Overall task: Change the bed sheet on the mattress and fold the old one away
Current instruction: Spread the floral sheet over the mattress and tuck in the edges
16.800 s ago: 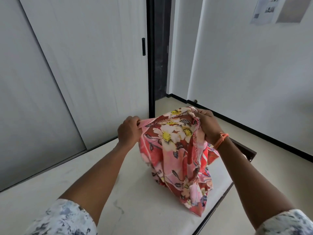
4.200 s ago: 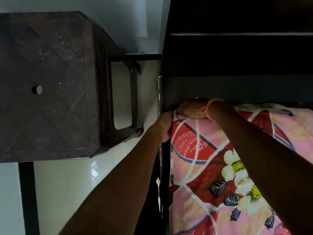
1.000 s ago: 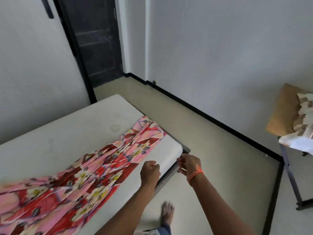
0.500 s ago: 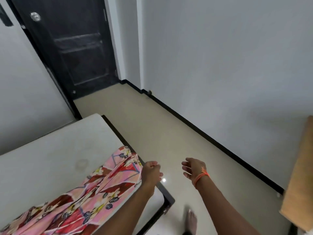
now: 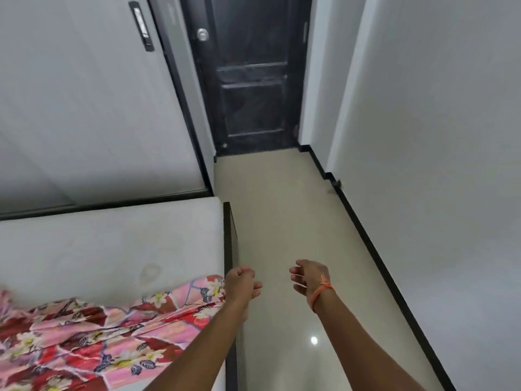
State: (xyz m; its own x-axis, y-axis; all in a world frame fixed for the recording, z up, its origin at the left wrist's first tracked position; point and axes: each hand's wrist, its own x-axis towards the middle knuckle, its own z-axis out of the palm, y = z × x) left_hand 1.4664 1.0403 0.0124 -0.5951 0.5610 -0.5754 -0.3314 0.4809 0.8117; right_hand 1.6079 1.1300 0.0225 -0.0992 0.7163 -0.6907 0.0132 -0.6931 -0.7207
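Pink-and-red floral bed sheet (image 5: 93, 334) lies bunched in a strip across the near part of the bare white mattress (image 5: 107, 244), its end reaching the mattress's right edge. No print, tag or brand legible on sheet or mattress. Dark bed frame (image 5: 229, 249) runs along that right edge.

Left hand (image 5: 241, 283): fingers curled into a loose fist, nothing seen in it, held over the frame edge just right of the sheet's end; whether it touches the cloth, cannot tell. Right hand (image 5: 308, 277): fingers loosely curled, holding nothing, out over the beige floor (image 5: 282, 207), apart from sheet and bed. Orange thread band (image 5: 321, 292) on the right wrist.

Ahead: dark panelled door (image 5: 251, 80) with a round metal knob (image 5: 202, 34). Grey sliding panel (image 5: 84, 94) behind the bed carries a dark recessed handle (image 5: 141, 25); no writing readable there.
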